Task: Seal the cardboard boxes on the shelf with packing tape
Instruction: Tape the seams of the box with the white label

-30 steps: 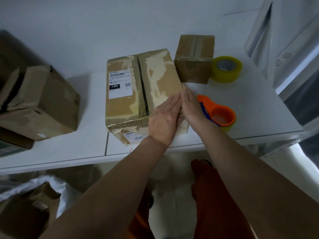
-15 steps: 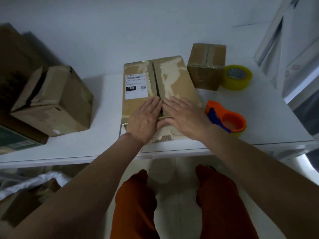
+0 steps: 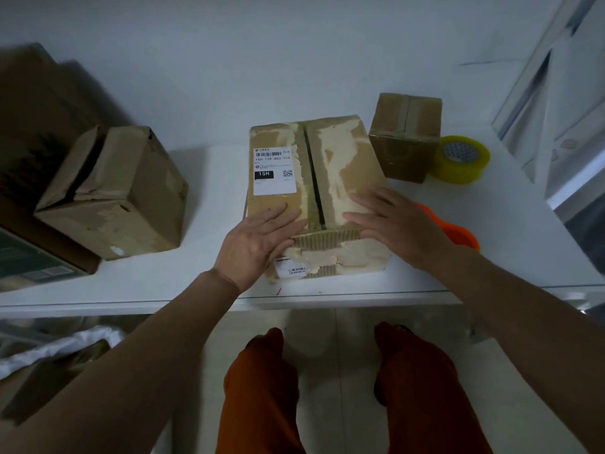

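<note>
A worn cardboard box with a white shipping label stands in the middle of the white shelf; a dark gap runs between its two top flaps. My left hand lies flat on the near left flap with straight fingers. My right hand lies flat on the near right flap, fingers spread. An orange tape dispenser sits just right of the box, partly hidden by my right hand. A yellow tape roll lies at the back right.
A small taped box stands behind the big box, beside the roll. A dented box with open flaps sits at the left, with darker boxes behind it. The shelf's front edge runs just below my wrists; my legs show beneath.
My hands have slid apart from the box's centre seam to the outer parts of the flaps. The view has shifted, so the box appears more centred.
</note>
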